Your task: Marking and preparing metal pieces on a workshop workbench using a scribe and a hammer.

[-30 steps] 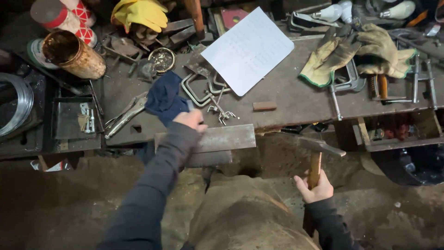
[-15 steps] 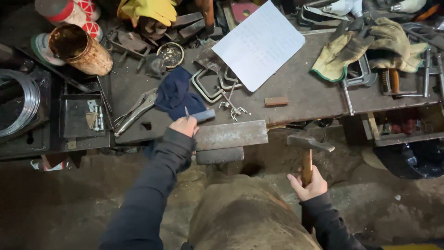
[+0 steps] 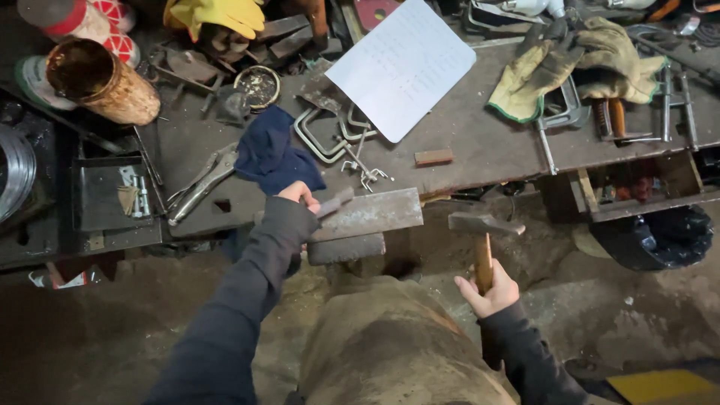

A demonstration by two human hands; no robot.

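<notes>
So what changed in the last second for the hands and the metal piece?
The left hand moved off the blue cloth and now holds a small metal piece on the steel block. The right hand still grips the hammer beside it.

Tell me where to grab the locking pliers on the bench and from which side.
Take the locking pliers by the two long handles at their lower-left end, coming from the bench's front edge. They lie flat and diagonal, jaws toward the blue cloth, handles free.
</notes>
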